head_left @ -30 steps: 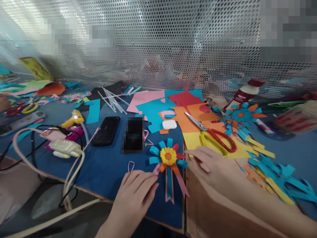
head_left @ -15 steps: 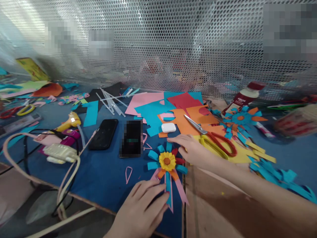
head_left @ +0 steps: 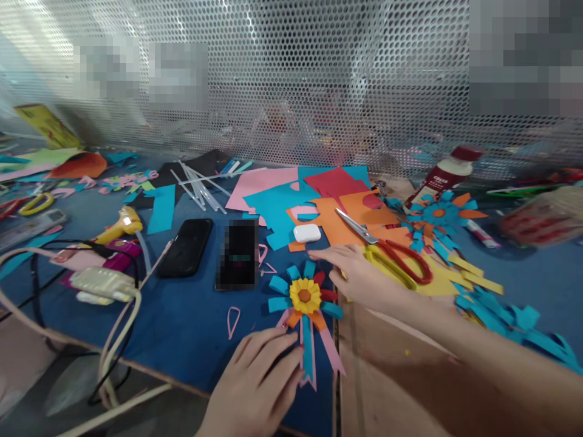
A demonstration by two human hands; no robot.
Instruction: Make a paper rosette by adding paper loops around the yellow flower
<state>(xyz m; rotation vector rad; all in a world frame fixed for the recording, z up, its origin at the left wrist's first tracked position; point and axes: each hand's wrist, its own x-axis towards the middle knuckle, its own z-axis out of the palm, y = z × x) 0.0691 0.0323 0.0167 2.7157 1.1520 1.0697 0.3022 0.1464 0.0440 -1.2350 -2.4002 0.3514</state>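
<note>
A paper flower rosette lies on the blue tabletop, with a yellow and orange middle, blue, red and orange loop petals, and pink and blue ribbon tails. My left hand rests palm down at its lower left, fingers apart, fingertips at the tails. Beyond the rosette's upper right is my right hand, fingers stretched out over the red petals; neither hand holds anything. Just past it lie scissors with red and yellow handles. A white earbud case sits above the petals.
Two phones, one black and one partly pixelated, lie to the left. A yellow glue gun and cables are farther left. Cut paper, glue sticks and a bottle stand behind, before a perforated metal panel.
The view has shifted slightly, so most things sit a little more to the left. Both hands keep nearly the same pose around the rosette.
</note>
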